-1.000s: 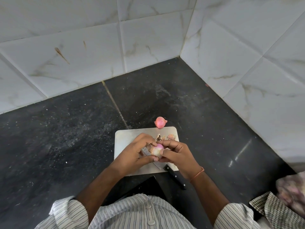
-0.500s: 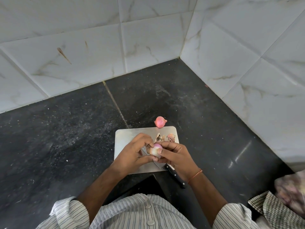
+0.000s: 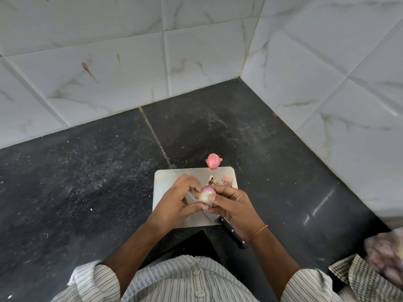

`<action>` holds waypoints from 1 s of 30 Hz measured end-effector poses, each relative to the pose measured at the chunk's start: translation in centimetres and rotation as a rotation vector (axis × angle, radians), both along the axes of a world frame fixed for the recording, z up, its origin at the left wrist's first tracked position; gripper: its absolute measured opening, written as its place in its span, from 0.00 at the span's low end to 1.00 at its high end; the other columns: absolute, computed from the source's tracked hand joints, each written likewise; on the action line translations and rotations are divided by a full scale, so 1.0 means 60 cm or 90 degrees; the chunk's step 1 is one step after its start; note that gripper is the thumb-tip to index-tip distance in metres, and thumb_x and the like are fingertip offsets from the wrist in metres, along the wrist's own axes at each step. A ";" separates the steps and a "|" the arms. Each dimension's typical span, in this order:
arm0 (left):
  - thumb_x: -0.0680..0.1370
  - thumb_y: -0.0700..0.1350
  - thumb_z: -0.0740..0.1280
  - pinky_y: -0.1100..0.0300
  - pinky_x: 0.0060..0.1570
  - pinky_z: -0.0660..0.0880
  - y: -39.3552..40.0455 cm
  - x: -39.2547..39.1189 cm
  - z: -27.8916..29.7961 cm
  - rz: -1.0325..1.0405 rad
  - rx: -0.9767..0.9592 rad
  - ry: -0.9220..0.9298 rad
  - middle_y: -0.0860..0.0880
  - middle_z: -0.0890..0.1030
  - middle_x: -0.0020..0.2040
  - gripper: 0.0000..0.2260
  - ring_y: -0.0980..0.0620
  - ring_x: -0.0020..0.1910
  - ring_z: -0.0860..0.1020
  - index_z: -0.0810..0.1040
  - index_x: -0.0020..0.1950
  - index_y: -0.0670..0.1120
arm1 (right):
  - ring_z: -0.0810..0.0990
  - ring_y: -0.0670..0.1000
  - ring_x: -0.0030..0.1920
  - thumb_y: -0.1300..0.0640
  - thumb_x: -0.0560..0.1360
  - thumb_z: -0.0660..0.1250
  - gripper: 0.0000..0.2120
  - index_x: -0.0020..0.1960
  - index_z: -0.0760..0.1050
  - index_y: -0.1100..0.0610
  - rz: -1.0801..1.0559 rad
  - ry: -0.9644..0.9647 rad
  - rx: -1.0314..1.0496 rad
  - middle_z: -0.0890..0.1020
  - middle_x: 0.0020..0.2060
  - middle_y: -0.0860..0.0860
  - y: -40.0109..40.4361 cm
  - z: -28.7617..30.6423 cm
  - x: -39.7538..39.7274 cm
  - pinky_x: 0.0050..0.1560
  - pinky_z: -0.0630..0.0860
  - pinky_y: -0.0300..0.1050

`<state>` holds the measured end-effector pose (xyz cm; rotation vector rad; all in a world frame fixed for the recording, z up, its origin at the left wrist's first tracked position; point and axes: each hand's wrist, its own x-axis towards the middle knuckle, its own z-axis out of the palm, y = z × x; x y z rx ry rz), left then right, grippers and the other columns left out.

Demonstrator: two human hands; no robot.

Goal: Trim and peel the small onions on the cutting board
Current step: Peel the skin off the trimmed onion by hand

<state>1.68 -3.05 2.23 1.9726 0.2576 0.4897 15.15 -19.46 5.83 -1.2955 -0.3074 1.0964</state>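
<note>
I hold a small onion [image 3: 206, 194], pale and partly peeled with pink at its top, above the steel cutting board [image 3: 168, 177]. My right hand [image 3: 231, 203] grips it from the right with thumb and fingers. My left hand [image 3: 176, 200] pinches a bit of dry skin at the onion's left side. A second small onion [image 3: 213, 160], still in its pink skin, lies on the counter just beyond the board's far edge. Skin scraps and a cut end [image 3: 219, 180] lie at the board's far right. The black-handled knife [image 3: 232, 233] lies under my hands, its handle sticking off the near edge.
The board sits on a black stone counter [image 3: 87, 182] in a corner of white marble-look tiled walls [image 3: 327, 83]. A checked cloth [image 3: 366, 277] and a blurred pinkish bundle [image 3: 386, 256] lie at the near right.
The onion has turned a little in my fingers and shows more pale flesh. Both hands stay in place over the board.
</note>
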 end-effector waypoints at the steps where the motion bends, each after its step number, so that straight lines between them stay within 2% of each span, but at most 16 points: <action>1: 0.77 0.57 0.77 0.50 0.39 0.79 -0.001 0.000 0.001 0.005 0.003 -0.005 0.54 0.76 0.57 0.16 0.49 0.54 0.78 0.75 0.57 0.54 | 0.84 0.61 0.53 0.63 0.79 0.73 0.12 0.62 0.86 0.60 -0.002 0.006 0.004 0.86 0.57 0.65 0.000 0.000 0.000 0.55 0.85 0.52; 5: 0.76 0.57 0.77 0.56 0.41 0.79 -0.007 -0.001 0.001 0.021 -0.022 -0.002 0.57 0.76 0.57 0.15 0.51 0.55 0.78 0.74 0.56 0.58 | 0.84 0.60 0.54 0.60 0.76 0.74 0.16 0.63 0.85 0.61 -0.003 0.025 0.023 0.86 0.58 0.65 -0.001 0.003 0.000 0.57 0.85 0.53; 8: 0.75 0.57 0.77 0.57 0.42 0.77 -0.010 -0.004 -0.002 0.045 -0.103 0.029 0.57 0.78 0.55 0.17 0.53 0.55 0.78 0.73 0.58 0.56 | 0.85 0.62 0.57 0.63 0.76 0.77 0.16 0.63 0.84 0.61 0.000 -0.007 0.044 0.85 0.60 0.63 -0.001 0.001 0.005 0.61 0.85 0.57; 11: 0.79 0.58 0.70 0.57 0.45 0.78 -0.007 -0.010 -0.002 0.081 -0.188 0.048 0.56 0.80 0.55 0.16 0.57 0.53 0.78 0.75 0.61 0.52 | 0.86 0.61 0.58 0.69 0.75 0.77 0.17 0.63 0.83 0.61 0.005 -0.114 0.031 0.87 0.59 0.59 -0.001 -0.001 0.010 0.67 0.80 0.60; 13: 0.83 0.61 0.65 0.57 0.52 0.79 -0.005 -0.012 0.006 0.104 -0.219 0.088 0.54 0.81 0.57 0.16 0.53 0.54 0.80 0.76 0.65 0.53 | 0.87 0.59 0.58 0.72 0.75 0.76 0.18 0.61 0.84 0.60 0.002 -0.169 0.012 0.87 0.58 0.55 -0.002 -0.003 0.014 0.66 0.81 0.58; 16: 0.85 0.64 0.58 0.65 0.49 0.78 -0.006 -0.009 0.026 0.103 -0.274 0.157 0.61 0.83 0.56 0.21 0.61 0.53 0.82 0.77 0.69 0.53 | 0.87 0.60 0.59 0.72 0.74 0.76 0.16 0.60 0.83 0.60 0.009 -0.230 0.003 0.87 0.57 0.57 -0.004 -0.006 0.016 0.65 0.82 0.57; 19: 0.83 0.59 0.62 0.68 0.46 0.78 -0.013 0.001 0.036 0.096 -0.317 0.167 0.59 0.86 0.52 0.17 0.62 0.50 0.83 0.82 0.64 0.52 | 0.87 0.60 0.58 0.72 0.74 0.75 0.15 0.58 0.82 0.61 0.016 -0.311 0.008 0.86 0.55 0.58 -0.001 -0.007 0.013 0.63 0.83 0.60; 22: 0.84 0.49 0.70 0.65 0.45 0.77 -0.016 0.012 0.035 0.125 -0.339 0.150 0.53 0.88 0.49 0.06 0.60 0.45 0.83 0.86 0.55 0.50 | 0.86 0.60 0.57 0.68 0.73 0.76 0.14 0.56 0.83 0.57 0.038 -0.408 0.023 0.83 0.54 0.55 0.003 -0.006 0.012 0.60 0.84 0.62; 24: 0.83 0.47 0.72 0.61 0.44 0.78 -0.017 0.015 0.031 0.134 -0.342 0.135 0.48 0.88 0.46 0.05 0.56 0.42 0.81 0.87 0.52 0.48 | 0.85 0.59 0.57 0.66 0.74 0.76 0.13 0.56 0.84 0.55 0.048 -0.452 0.022 0.83 0.54 0.52 0.003 -0.004 0.011 0.59 0.84 0.60; 27: 0.82 0.47 0.74 0.53 0.41 0.78 -0.018 0.018 0.025 0.141 -0.357 0.115 0.40 0.86 0.44 0.06 0.49 0.40 0.79 0.88 0.50 0.47 | 0.85 0.58 0.58 0.67 0.73 0.77 0.14 0.56 0.84 0.55 0.042 -0.468 0.021 0.83 0.55 0.52 0.000 -0.006 0.010 0.59 0.85 0.58; 30: 0.82 0.46 0.74 0.55 0.40 0.79 -0.015 0.026 0.014 0.163 -0.357 0.120 0.43 0.87 0.43 0.04 0.51 0.39 0.80 0.88 0.48 0.49 | 0.85 0.58 0.59 0.65 0.74 0.76 0.14 0.56 0.84 0.54 0.028 -0.444 0.028 0.84 0.55 0.53 -0.004 -0.013 0.009 0.61 0.84 0.60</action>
